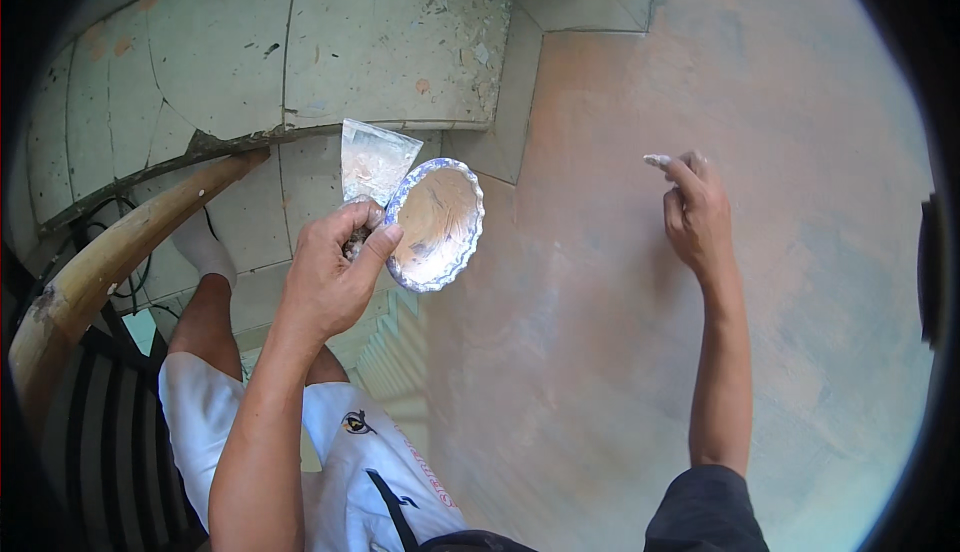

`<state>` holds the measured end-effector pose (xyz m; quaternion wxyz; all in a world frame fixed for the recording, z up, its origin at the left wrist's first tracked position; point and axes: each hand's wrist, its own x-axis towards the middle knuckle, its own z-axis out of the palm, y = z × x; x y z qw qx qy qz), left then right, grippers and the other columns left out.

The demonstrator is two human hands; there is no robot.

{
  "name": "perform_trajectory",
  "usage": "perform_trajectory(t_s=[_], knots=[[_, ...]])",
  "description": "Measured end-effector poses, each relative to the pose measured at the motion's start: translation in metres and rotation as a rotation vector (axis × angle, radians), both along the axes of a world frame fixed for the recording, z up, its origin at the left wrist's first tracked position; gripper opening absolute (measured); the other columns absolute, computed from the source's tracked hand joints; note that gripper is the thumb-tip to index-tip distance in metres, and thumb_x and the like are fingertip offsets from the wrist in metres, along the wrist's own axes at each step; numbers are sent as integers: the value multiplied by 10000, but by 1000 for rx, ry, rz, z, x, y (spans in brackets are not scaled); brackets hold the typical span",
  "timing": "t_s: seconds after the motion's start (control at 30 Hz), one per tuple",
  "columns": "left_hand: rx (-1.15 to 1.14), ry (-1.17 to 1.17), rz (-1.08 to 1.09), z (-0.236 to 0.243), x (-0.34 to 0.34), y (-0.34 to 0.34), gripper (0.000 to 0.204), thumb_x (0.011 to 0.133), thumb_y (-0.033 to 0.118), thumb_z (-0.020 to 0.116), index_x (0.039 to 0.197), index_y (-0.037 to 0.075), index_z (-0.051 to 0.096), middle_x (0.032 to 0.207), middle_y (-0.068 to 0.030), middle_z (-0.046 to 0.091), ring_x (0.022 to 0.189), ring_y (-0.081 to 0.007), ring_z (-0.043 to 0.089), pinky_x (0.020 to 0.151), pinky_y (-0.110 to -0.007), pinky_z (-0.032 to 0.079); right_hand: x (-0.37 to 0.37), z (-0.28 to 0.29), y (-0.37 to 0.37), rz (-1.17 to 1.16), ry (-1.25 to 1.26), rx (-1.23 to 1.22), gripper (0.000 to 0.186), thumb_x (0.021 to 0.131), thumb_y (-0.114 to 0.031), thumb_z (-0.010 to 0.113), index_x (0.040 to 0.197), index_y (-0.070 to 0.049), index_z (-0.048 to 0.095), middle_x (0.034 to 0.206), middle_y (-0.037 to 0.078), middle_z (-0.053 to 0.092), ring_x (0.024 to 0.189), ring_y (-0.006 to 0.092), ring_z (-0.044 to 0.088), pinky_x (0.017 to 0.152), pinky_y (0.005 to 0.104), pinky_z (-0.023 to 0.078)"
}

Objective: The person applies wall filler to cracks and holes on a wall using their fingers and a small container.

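Note:
My left hand (335,267) is closed around the handle of a putty knife (375,160) and pinches the rim of a round bowl (437,227). The knife's wide blade points up and is smeared with whitish paste. A scalloped, blue-and-white edge runs around the bowl, which is tilted toward me and has pale tan paste coating its inside. Off to the right, my right hand (697,214) is held up in front of the wall (590,352). White paste covers its outstretched fingertip, and the other fingers are partly curled. I cannot tell whether that fingertip touches the wall.
Tiled stair steps (390,52), chipped and spotted with debris, curve across the upper left. A wooden handrail (130,252) slants along the left over dark metal bars (110,432). My foot (205,252) rests on tile near dark cables. The wall is patchy pinkish and grey.

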<state>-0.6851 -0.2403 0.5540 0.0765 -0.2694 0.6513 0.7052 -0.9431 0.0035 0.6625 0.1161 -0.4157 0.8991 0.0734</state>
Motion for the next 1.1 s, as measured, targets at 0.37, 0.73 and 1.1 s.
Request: perform_trajectory(t_s=[0.37,0.73,1.1], knots=[[34,-58,35,-3,-1,-6,223,892,189,585,782,3,530,722,-2,499,718,-83,456,668,-249,394,-33,-33,7,419,157,367,221,819,-65,512,943,-98,692,924,73,560,917,221,521,769,340,436],[27,-11,75,-6,-3,7,247,867,203,592,830,-41,588,677,-122,579,619,-151,511,578,-309,426,-34,-34,3,426,265,371,222,818,-145,510,945,-112,689,964,84,539,958,231,493,776,348,414],[83,-78,32,0,3,4,233,882,201,600,835,-24,564,743,-51,562,724,-105,498,674,-277,422,-29,-30,8,437,179,437,205,811,-115,528,914,-128,704,977,73,538,976,220,480,809,342,380]])
